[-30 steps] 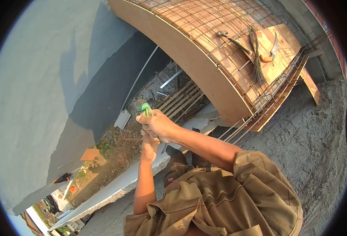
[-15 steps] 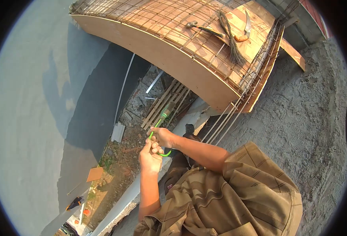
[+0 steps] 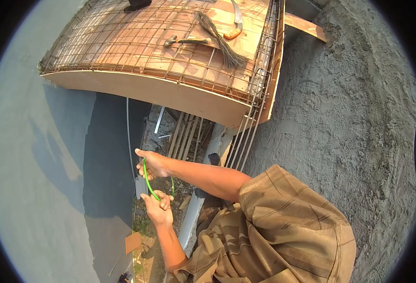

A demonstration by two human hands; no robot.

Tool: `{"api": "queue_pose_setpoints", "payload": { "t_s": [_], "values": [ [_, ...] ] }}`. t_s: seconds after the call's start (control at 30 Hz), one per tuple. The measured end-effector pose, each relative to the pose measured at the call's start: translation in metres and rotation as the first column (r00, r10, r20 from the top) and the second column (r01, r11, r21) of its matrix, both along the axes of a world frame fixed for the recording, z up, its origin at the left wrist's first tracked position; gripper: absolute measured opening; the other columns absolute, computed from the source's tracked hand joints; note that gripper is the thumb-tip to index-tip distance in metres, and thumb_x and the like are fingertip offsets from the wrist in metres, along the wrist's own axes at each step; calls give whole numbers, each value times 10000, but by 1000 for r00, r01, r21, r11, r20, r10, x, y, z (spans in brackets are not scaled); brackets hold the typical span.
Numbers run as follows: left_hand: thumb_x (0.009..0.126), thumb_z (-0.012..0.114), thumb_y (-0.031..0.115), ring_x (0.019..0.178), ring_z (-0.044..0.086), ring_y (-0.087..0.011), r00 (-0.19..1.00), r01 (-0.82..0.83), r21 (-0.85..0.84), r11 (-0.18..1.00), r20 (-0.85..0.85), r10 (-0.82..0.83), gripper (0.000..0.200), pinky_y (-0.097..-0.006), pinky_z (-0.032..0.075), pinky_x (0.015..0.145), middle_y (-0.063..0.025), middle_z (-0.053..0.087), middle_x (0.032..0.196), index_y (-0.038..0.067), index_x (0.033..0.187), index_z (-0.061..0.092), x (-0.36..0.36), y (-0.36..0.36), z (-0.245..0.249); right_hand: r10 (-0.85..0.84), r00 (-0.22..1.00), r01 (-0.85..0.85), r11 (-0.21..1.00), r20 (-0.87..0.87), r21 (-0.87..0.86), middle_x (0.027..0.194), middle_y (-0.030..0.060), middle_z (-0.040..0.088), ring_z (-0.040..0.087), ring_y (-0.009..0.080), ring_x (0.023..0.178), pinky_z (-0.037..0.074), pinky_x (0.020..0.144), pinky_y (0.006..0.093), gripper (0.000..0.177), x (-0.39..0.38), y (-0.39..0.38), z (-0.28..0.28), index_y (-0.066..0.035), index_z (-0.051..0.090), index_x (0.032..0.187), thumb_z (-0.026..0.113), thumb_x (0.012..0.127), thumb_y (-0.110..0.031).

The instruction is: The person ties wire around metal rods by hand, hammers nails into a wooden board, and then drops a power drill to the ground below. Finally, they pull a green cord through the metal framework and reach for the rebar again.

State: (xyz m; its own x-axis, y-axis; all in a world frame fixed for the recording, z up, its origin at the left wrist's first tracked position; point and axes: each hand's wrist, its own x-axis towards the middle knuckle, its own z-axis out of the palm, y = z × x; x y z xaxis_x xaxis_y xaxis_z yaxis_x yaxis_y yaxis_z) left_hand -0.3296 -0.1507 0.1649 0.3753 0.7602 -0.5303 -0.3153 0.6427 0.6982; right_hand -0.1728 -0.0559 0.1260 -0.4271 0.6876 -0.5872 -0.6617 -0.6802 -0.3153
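Observation:
A bright green, thin, flexible cord runs in a curve between my two hands. My right hand is the upper one, its fingers closed on the cord near the top of the curve. Below it, my left hand pinches the cord's lower part. A further short green length hangs just right of the hands, beneath my right forearm. Whether the two lengths join is hidden. Both hands are held in the air, above the rubble far below.
A curved plywood form with a rebar grid stands ahead. On it lie a hammer, a bundle of tie wire and a curved knife. Bars stick out toward me. Rough concrete lies right, a smooth grey wall left.
My hands have moved apart, the right one up and left with the green cord, the left one lower. The view has turned, so the plywood form sits further left.

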Motion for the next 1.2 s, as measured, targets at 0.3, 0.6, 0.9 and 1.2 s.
{"api": "queue_pose_setpoints", "payload": {
  "t_s": [0.3, 0.6, 0.9, 1.2],
  "values": [
    [1006, 320, 639, 881, 630, -284, 993, -47, -178, 983, 94, 64, 638, -440, 508, 845, -115, 610, 1011, 60, 1226, 476, 7, 18, -33, 57, 904, -114, 987, 423, 110, 704, 64, 466, 397, 127, 585, 325, 494, 298, 611, -55, -57, 15, -62, 489, 772, 504, 936, -651],
    [925, 397, 742, 536, 411, -147, 958, -232, -442, 867, 49, 281, 699, -324, 431, 638, -15, 411, 622, 52, 882, 501, -34, 78, -27, 188, 869, -333, 906, 457, 261, 884, 143, 671, 599, 226, 820, 461, 783, 383, 871, -58, -93, -53, 59, 642, 1155, 248, 983, -698],
    [985, 269, 693, 1454, 281, -285, 992, 74, -187, 980, -89, -91, 820, -494, 224, 1167, -141, 329, 1563, 62, 1502, 349, -38, 13, -183, 58, 811, 25, 991, 582, -134, 707, 40, 513, 461, 160, 652, 399, 646, 373, 321, -58, -38, -78, -44, 604, 794, 581, 968, -313],
    [980, 557, 482, 981, 650, -161, 807, 185, -410, 893, -456, -376, 526, -290, 510, 758, -65, 660, 1152, 32, 1245, 617, -87, -154, -207, 14, 897, 102, 966, 443, -238, 681, 3, 512, 458, 125, 559, 399, 553, 330, 129, -18, -19, -111, -63, 586, 948, 605, 942, -191]
  ]
}}
